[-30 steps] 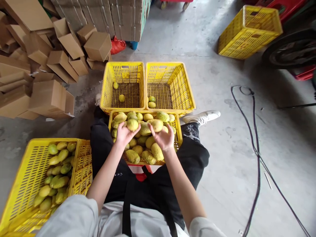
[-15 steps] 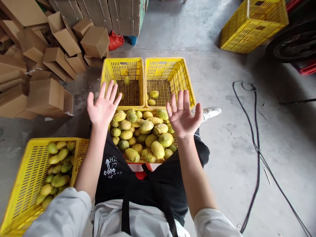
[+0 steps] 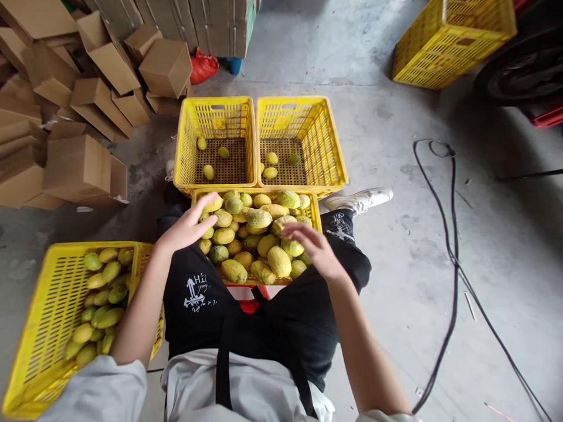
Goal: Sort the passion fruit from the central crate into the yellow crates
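Between my knees stands a yellow crate (image 3: 319,206) full of yellow-green fruits (image 3: 258,219). My left hand (image 3: 187,225) is over its left edge, palm turned inward, fingers apart and holding nothing. Above the right part of the fruits is my right hand (image 3: 313,249), its fingers loosely spread and slightly blurred, with nothing seen in it. Two more yellow crates stand just beyond: the left one (image 3: 179,143) and the right one (image 3: 336,146) each have several fruits at the bottom.
At the lower left is a tilted yellow crate (image 3: 39,310) with many fruits. Cardboard boxes (image 3: 79,167) are piled at the upper left. A yellow crate (image 3: 440,53) stands at the upper right, and a black cable (image 3: 455,234) lies on the floor.
Both hands have come down and inward from a raised, palms-up pose, and their palms have turned. Fruits in the two far crates that were hidden now show.
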{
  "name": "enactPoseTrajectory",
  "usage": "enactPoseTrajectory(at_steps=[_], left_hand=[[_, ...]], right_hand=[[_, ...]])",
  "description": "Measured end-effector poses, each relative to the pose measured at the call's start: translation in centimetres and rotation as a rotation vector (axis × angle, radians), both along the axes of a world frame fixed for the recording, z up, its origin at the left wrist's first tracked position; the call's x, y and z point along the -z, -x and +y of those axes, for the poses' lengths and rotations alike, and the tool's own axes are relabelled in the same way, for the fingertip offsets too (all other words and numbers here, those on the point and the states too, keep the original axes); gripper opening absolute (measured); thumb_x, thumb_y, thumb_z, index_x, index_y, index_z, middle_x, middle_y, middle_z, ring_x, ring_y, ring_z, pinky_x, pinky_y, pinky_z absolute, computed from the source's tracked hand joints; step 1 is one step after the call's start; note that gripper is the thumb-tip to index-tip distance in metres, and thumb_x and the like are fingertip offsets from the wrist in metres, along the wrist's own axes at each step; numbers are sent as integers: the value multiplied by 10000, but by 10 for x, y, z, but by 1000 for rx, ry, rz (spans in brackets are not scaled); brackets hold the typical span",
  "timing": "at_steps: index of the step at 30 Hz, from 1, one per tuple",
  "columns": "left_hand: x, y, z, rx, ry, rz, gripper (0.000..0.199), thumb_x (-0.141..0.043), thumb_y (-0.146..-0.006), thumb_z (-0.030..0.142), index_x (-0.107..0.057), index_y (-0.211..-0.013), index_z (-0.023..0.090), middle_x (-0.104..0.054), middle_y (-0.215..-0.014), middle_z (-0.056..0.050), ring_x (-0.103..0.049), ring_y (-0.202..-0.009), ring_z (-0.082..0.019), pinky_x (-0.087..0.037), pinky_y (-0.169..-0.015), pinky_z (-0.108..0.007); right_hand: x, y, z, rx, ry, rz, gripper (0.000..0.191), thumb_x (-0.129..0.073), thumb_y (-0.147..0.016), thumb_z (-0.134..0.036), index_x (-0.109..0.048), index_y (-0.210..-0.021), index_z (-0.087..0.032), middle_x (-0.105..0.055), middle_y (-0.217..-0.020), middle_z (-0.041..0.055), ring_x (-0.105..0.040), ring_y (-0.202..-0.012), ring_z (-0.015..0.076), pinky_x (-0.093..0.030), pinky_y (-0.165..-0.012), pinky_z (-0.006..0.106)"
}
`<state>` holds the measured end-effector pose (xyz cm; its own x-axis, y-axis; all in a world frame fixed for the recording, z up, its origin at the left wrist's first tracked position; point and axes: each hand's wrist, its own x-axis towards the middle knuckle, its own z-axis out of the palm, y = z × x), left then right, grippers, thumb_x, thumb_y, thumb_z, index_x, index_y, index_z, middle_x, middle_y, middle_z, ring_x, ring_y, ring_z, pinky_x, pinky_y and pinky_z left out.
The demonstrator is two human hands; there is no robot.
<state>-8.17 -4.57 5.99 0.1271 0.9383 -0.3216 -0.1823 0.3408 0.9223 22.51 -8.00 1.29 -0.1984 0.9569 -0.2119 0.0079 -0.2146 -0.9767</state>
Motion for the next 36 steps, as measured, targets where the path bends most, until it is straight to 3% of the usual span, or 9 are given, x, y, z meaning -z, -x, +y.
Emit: enactPoseTrajectory(at_steps=[3,6,9,12,17,22,29,32,36], left_hand=[[31,-6,-15,135,31,5,296,-678,-669,168,-673,-964,193,-670,-1091,-97,-545,-1186,-263,-344,-1069,-343],[77,-23,-42,395,-187,274,444,-815,-487,270,-686,-912,258,-686,-1006,-68,-630,-976,-291,-435,-954,-364],[121,-42,-72,534,-274,507,598,-847,-357,311,-676,-929,265,-663,-979,-87,-622,-940,-321,-413,-947,-400],[144,-51,-91,561,-253,675,607,-817,-378,236,-659,-964,248,-602,-1068,-126,-574,-1029,-377,-307,-1013,-492],[142,-47,-94,660,-290,772,442,-738,-521,204,-646,-952,234,-572,-965,-104,-587,-930,-334,-370,-935,-447],[134,-46,-90,659,-310,893,508,-744,-586,340,-609,-1066,245,-582,-1001,-79,-590,-886,-280,-430,-852,-388],[136,-57,-87,441,-394,1133,493,-545,-808,517,-510,-1185,201,-574,-1110,-103,-568,-1023,-272,-437,-904,-406],[132,-58,-68,354,-480,1156,422,-453,-879,433,-494,-1219,186,-562,-1154,-130,-520,-1122,-279,-413,-958,-419],[121,-58,-11,285,-586,1289,484,-490,-831,219,-445,-1299,104,-445,-1327,-205,-400,-1263,-322,-295,-1066,-458]], right_hand=[[29,7,-35,5,-8,-579,200,-666,-769,-417,-665,-826,-225,-629,-731,45,-606,-732,232,-468,-691,356],[52,22,-63,113,36,-935,318,-623,-788,-485,-628,-931,-201,-606,-820,99,-589,-779,269,-439,-664,359],[68,38,-77,248,3,-826,412,-654,-748,-532,-577,-1002,-217,-561,-846,113,-531,-869,299,-425,-677,370],[81,45,-80,361,-83,-658,460,-710,-700,-505,-541,-1051,-260,-526,-850,97,-468,-915,310,-416,-722,403],[95,43,-82,261,-41,-893,502,-655,-730,-505,-486,-1119,-236,-530,-976,110,-515,-890,297,-422,-770,428],[99,42,-84,212,-85,-1019,541,-577,-772,-541,-442,-1180,-212,-552,-1061,125,-587,-846,272,-475,-673,375],[101,44,-86,194,-298,-1119,523,-538,-822,-531,-481,-1164,-138,-621,-959,143,-626,-835,281,-528,-658,376],[102,47,-84,186,-424,-1062,498,-561,-820,-512,-494,-1147,-142,-620,-939,137,-620,-864,283,-542,-713,396],[102,47,-83,186,-478,-962,513,-609,-804,-470,-470,-1175,-144,-607,-975,136,-606,-914,287,-545,-767,418]])
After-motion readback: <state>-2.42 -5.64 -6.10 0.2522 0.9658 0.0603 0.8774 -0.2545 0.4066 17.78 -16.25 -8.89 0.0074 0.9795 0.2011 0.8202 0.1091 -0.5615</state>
